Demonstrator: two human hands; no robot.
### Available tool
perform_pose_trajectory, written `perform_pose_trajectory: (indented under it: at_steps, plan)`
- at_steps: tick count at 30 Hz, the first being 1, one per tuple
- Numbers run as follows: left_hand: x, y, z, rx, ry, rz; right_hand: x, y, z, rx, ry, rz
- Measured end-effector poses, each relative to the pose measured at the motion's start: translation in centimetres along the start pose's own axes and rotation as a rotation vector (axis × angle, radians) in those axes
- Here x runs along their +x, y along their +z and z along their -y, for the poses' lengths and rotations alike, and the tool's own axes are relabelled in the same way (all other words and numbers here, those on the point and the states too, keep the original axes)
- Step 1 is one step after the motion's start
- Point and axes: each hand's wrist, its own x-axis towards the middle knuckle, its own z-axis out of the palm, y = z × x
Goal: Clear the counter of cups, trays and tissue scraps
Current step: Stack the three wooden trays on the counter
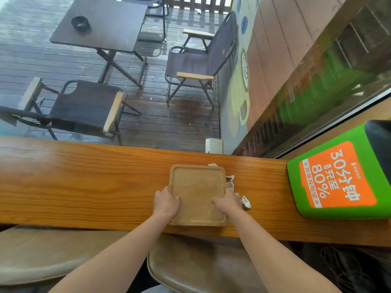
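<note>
A square wooden tray (196,187) lies on the long wooden counter (84,180), its near edge just over the counter's front edge. My left hand (166,203) grips the tray's left rim, thumb on top. My right hand (227,200) grips the right rim the same way. White crumpled tissue scraps lie by the tray's right side: one at the far corner (212,165), one beside the rim (230,182), one next to my right hand (246,201). No cup is in view.
A green and orange power-bank station (338,180) stands on the counter at the right. A small white box (213,145) sits at the counter's far edge by the window. Brown stools (190,267) are below the counter. Outside are chairs and a table.
</note>
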Motion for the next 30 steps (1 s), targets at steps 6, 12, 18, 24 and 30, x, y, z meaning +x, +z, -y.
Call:
perform_pose_trajectory:
  at_steps: [6,12,18,24,30]
  plan:
    - [0.1,0.5,-0.2,0.078,-0.029,-0.044,0.7,0.5,0.1,0.048,0.028,-0.003]
    - [0.2,0.7,0.2,0.042,-0.023,-0.044,1.1,1.0,0.1,0.064,0.052,0.036]
    - [0.1,0.9,0.4,-0.004,-0.027,-0.041,1.3,0.8,-0.1,0.115,0.026,0.054]
    - [0.3,0.6,0.2,-0.045,-0.053,-0.003,1.7,0.6,-0.4,0.287,0.014,0.109]
    - [0.4,0.3,0.4,-0.113,-0.126,0.061,2.2,0.0,-0.9,0.489,0.081,0.181]
